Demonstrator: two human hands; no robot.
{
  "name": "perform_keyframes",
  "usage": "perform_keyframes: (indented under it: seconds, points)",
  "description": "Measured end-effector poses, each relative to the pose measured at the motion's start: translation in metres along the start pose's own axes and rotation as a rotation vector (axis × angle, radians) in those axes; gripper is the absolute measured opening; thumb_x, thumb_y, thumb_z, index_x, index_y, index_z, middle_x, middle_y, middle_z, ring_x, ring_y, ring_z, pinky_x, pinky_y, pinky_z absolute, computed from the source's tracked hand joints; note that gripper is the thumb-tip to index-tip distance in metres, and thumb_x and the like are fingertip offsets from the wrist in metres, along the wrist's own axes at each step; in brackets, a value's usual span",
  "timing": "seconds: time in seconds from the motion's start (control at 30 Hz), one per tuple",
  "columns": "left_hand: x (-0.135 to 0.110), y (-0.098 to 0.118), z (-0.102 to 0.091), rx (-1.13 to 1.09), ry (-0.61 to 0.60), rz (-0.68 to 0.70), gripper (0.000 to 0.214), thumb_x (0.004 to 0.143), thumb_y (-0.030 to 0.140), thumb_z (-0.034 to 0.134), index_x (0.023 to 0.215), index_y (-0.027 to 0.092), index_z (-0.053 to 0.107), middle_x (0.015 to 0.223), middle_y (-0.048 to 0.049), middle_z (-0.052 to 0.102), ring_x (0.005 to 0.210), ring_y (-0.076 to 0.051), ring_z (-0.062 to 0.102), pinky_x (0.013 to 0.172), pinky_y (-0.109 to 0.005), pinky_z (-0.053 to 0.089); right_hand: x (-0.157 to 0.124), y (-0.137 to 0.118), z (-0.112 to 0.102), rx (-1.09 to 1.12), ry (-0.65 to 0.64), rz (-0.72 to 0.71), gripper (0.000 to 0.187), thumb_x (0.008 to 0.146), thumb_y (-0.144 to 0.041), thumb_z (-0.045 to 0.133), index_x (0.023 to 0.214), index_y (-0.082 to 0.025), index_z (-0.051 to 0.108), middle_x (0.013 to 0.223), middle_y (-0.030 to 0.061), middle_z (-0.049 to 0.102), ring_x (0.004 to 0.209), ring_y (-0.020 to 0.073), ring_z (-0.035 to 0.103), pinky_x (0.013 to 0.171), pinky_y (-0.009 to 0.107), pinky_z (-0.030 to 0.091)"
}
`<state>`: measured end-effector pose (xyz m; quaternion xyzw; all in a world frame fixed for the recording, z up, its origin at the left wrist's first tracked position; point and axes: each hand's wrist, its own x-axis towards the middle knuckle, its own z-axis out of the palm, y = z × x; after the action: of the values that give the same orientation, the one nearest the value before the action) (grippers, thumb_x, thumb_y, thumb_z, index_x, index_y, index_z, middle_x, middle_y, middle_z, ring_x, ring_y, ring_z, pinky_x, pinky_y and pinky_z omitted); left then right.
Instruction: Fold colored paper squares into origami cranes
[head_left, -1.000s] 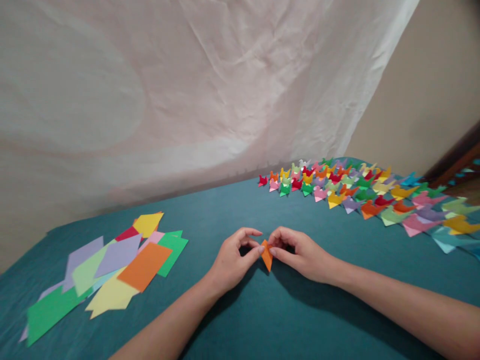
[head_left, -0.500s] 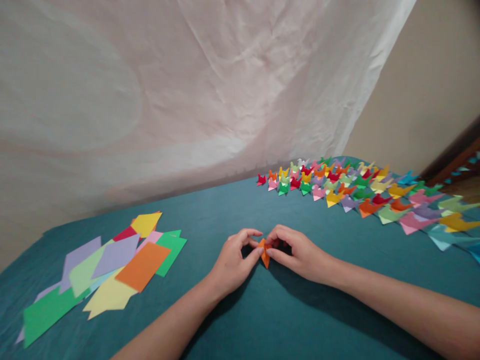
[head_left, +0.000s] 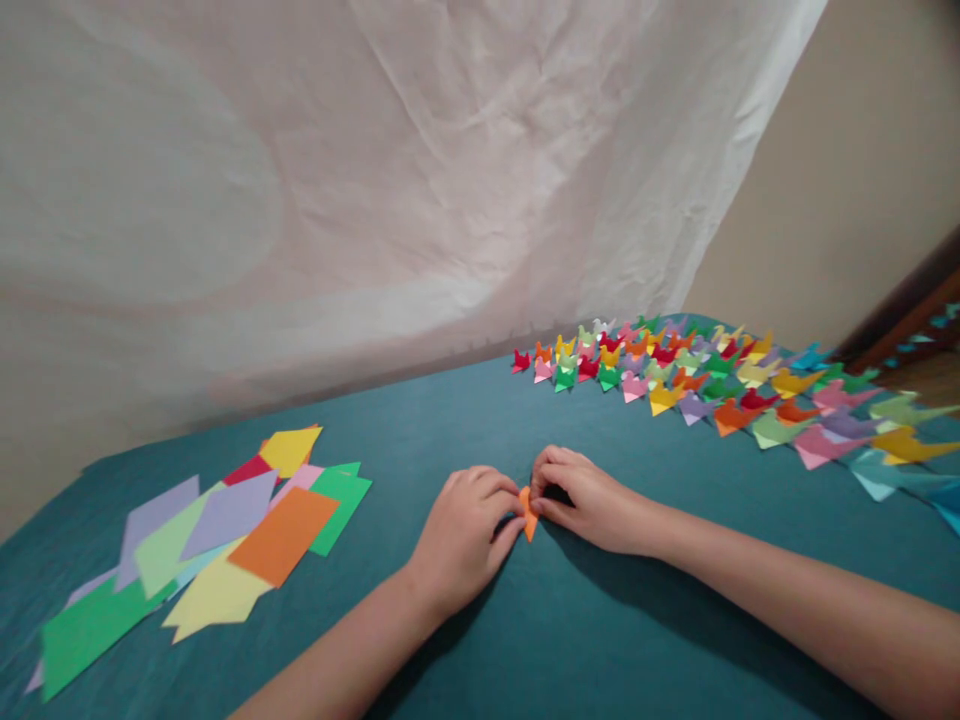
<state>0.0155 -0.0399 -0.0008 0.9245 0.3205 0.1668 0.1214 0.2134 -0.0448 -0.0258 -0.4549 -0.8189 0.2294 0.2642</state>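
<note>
A small folded piece of orange paper is at the middle of the teal tabletop, its pointed end toward me. From the left, my left hand has its fingertips closed on the paper's edge, the back of the hand turned up. My right hand pinches the paper's right side between thumb and fingers. The fingertips cover most of the paper's upper part, so its full folded shape is hidden.
Loose colored paper sheets lie overlapping on the left of the teal table. Several rows of small folded paper birds stand at the back right. A pale wrinkled cloth hangs behind the table.
My left hand has rolled over so its back faces up more, its thumb lower. The orange paper now looks narrower and flatter. My right hand keeps its pinch.
</note>
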Motion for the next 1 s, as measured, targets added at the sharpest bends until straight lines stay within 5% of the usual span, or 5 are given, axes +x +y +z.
perform_keyframes:
  seconds: [0.3, 1.0]
  points:
    - [-0.02, 0.004, -0.008, 0.298, -0.181, 0.287, 0.029, 0.093, 0.014, 0.038, 0.119, 0.013, 0.052, 0.117, -0.0083, 0.059, 0.112, -0.021, 0.049, 0.094, -0.036, 0.035, 0.005, 0.001, -0.004, -0.031, -0.042, -0.026, 0.005, 0.082, -0.017, 0.056, 0.077, -0.018, 0.056, 0.086, 0.0039, 0.055, 0.082, 0.0161, 0.05, 0.074, 0.029, 0.04]
    - [-0.028, 0.0, -0.024, 0.269, -0.336, 0.281, 0.044, 0.09, 0.017, 0.034, 0.134, 0.016, 0.038, 0.138, -0.0097, 0.044, 0.127, -0.022, 0.04, 0.105, -0.041, 0.024, 0.005, -0.002, -0.006, 0.015, -0.057, -0.045, 0.01, 0.083, -0.013, 0.054, 0.075, -0.018, 0.055, 0.085, 0.0039, 0.056, 0.081, 0.0162, 0.051, 0.075, 0.03, 0.04]
